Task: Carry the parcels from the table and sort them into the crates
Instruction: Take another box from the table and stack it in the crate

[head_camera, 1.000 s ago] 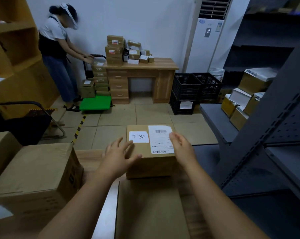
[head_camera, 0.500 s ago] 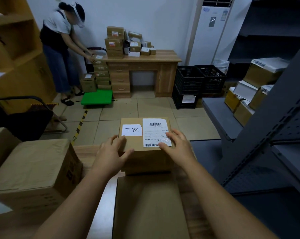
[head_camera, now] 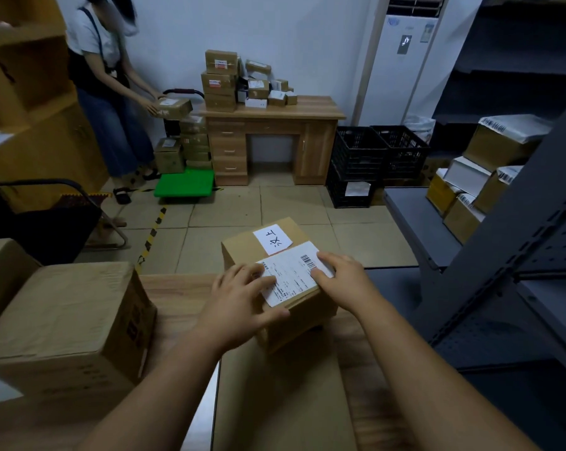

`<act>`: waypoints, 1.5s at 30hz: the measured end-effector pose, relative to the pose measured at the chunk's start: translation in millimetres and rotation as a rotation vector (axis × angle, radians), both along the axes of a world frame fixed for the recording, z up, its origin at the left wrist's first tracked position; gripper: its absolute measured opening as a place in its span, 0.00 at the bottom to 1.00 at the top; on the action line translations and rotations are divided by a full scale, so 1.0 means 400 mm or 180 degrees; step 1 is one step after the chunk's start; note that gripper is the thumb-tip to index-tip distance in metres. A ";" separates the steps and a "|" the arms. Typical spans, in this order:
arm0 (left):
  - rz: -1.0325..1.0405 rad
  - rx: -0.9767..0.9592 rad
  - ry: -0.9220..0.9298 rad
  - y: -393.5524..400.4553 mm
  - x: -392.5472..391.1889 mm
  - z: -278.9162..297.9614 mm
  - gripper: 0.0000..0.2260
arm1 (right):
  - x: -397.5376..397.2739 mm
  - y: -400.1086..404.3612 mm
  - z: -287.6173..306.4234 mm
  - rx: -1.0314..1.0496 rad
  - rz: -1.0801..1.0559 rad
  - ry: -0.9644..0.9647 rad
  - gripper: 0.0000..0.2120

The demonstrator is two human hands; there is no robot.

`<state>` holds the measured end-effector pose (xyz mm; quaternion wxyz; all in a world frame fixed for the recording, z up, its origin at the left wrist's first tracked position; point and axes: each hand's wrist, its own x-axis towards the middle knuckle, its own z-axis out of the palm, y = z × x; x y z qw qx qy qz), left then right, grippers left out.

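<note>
parcel – brown cardboard box with white shipping label (head_camera: pixel 276 271) sits skewed at the wooden table's (head_camera: pixel 174 297) far edge | left hand (head_camera: pixel 239 301) lies flat on top, fingers straight, no grasp | right hand (head_camera: pixel 343 281) same, on the label | tip – curl fingers under both sides before lifting | goal: black plastic crates (head_camera: pixel 377 157) across the room

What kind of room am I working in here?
Most likely a small parcel sorting or mailroom space: labelled cardboard parcels piled on a wooden desk, black plastic crates stacked beside it, and metal shelving holding more boxes.
</note>
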<state>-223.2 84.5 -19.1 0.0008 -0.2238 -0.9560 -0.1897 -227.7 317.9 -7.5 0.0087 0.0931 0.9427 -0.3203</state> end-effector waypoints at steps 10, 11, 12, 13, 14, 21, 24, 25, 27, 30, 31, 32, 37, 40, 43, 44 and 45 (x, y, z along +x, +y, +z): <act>0.0362 0.0035 0.0120 -0.047 -0.032 0.001 0.24 | 0.003 -0.027 0.000 0.0581 0.0113 0.0381 0.19; 0.0260 0.0121 0.0074 -0.036 -0.019 -0.001 0.28 | 0.001 -0.033 -0.002 0.0786 0.0174 0.0305 0.21; 0.0171 0.0158 0.0004 -0.026 -0.006 -0.004 0.32 | 0.001 -0.039 -0.002 0.0938 0.0206 0.0244 0.21; 0.0128 0.0130 -0.0079 -0.017 0.003 -0.009 0.34 | 0.002 -0.044 -0.001 0.0998 0.0206 0.0209 0.21; 0.0154 0.0068 -0.0163 -0.012 0.007 -0.016 0.36 | 0.004 -0.050 0.000 0.0994 0.0215 0.0200 0.20; 0.0883 0.0038 -0.0224 -0.079 -0.046 -0.019 0.33 | 0.005 -0.067 0.015 0.0468 0.0375 0.0683 0.17; 0.0786 0.0248 -0.0428 -0.085 -0.047 -0.017 0.32 | -0.003 -0.037 0.010 0.0754 0.0061 0.0167 0.24; 0.0785 0.0352 -0.0572 -0.081 -0.047 -0.021 0.33 | -0.002 -0.034 0.006 0.0677 0.0099 0.0010 0.25; 0.0814 0.0715 -0.0786 -0.072 -0.046 -0.026 0.30 | 0.004 -0.037 -0.003 0.0261 0.0171 -0.0084 0.25; 0.0955 0.1034 -0.0608 -0.077 -0.044 -0.026 0.21 | 0.022 -0.042 -0.009 -0.0171 0.0118 0.0217 0.19; 0.0991 0.1006 -0.0521 -0.083 -0.042 -0.024 0.19 | 0.026 -0.039 -0.011 -0.0234 0.0105 0.0319 0.17; 0.1011 0.0966 -0.0463 -0.090 -0.040 -0.023 0.18 | 0.028 -0.034 -0.013 -0.0265 0.0112 0.0394 0.17; 0.1108 0.1075 -0.0610 -0.105 -0.037 -0.017 0.36 | 0.030 -0.012 -0.028 -0.0625 -0.0053 0.0059 0.43; 0.1114 0.1137 -0.0736 -0.106 -0.046 -0.017 0.38 | 0.024 -0.013 -0.042 -0.0897 0.0073 -0.0257 0.43; 0.1084 0.1207 -0.0776 -0.100 -0.053 -0.018 0.33 | 0.022 -0.019 -0.053 -0.1182 0.0188 -0.0157 0.34; 0.1113 0.1267 -0.0774 -0.099 -0.054 -0.017 0.32 | 0.024 -0.023 -0.055 -0.1223 0.0188 -0.0117 0.33; 0.1144 0.1326 -0.0755 -0.100 -0.055 -0.016 0.32 | 0.024 -0.024 -0.057 -0.1272 0.0173 -0.0080 0.33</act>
